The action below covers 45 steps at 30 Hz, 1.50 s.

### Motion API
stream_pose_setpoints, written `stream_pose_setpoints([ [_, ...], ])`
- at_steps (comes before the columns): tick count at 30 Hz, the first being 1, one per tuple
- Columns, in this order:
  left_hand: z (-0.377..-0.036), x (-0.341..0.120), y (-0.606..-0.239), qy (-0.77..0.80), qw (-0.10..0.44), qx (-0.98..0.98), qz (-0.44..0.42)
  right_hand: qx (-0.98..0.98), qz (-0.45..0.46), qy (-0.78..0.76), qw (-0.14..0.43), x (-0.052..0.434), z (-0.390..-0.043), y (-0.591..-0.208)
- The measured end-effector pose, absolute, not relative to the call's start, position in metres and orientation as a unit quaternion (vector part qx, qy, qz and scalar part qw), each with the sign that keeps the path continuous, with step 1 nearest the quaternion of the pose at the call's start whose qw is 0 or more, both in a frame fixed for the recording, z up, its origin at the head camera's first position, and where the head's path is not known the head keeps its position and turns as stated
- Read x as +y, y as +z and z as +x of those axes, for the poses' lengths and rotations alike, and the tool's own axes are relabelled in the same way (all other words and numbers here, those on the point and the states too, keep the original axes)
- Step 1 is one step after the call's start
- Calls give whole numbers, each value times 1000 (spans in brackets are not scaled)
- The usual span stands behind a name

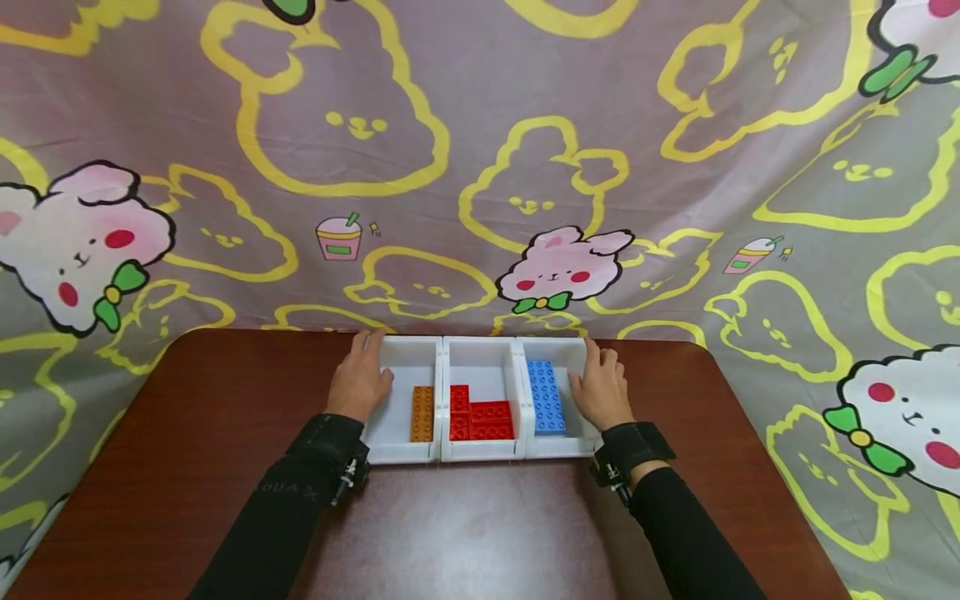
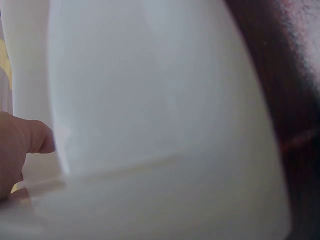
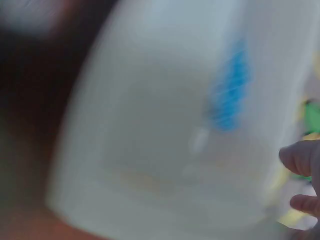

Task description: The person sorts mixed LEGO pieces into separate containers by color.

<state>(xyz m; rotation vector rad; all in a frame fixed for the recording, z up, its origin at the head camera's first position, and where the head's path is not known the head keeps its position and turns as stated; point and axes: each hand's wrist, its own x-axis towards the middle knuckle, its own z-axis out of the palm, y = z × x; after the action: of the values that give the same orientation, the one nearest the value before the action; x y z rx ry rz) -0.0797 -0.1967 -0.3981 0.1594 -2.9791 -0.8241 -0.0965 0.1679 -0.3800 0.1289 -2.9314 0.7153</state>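
A: Head view: what are the hands doing?
B: The left hand (image 1: pixel 362 381) and right hand (image 1: pixel 598 388) are pressing flat, fingers extended, against the outer walls of the white three-bin tray (image 1: pixel 442 450) on the table (image 1: pixel 187 433).
A: Wrist views?
B: Both are showing blurred white tray walls with fingertips (image 2: pixel 30 137) beside them; blue bricks (image 3: pixel 229 95) are showing through.

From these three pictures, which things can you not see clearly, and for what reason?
- Head view: palm and thumb of the left hand and right hand, turned against the outer walls of the white bins.
- Left wrist view: bin contents, hidden by the near white wall.
- Right wrist view: the blue brick is only a motion-blurred smear.
- Head view: the number of red bricks, too small.
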Motion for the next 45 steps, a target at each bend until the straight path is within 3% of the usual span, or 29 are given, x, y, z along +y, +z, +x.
stream_pose_setpoints([
  [4,-81,-196,-399,-268,30,-962,43,-962,42,268,-19,181,-103,-393],
  [10,-81,-196,-400,-261,41,-964,40,-958,47,278,-53,182,-103,-393],
  [16,-78,-194,-402,-257,35,-965,43,-966,38,249,-63,183,-102,-393],
  [23,-78,-192,-401,-250,41,-967,38,-972,34,230,-30,185,-113,-397],
  [27,-78,-194,-402,-227,93,-969,22,-971,35,234,-29,181,-115,-397],
  [30,-78,-195,-405,-202,164,-965,-13,-972,29,230,-35,179,-114,-397],
  [35,-76,-181,-398,-206,300,-924,-117,-974,24,221,-44,179,-113,-396],
  [37,-77,-168,-390,-217,322,-904,-176,-974,25,221,-45,179,-113,-395],
  [40,-76,-141,-376,-212,276,-902,-257,-974,23,220,-45,179,-115,-394],
  [45,-74,-105,-373,-139,107,-926,-333,-974,27,221,-39,178,-114,-397],
])
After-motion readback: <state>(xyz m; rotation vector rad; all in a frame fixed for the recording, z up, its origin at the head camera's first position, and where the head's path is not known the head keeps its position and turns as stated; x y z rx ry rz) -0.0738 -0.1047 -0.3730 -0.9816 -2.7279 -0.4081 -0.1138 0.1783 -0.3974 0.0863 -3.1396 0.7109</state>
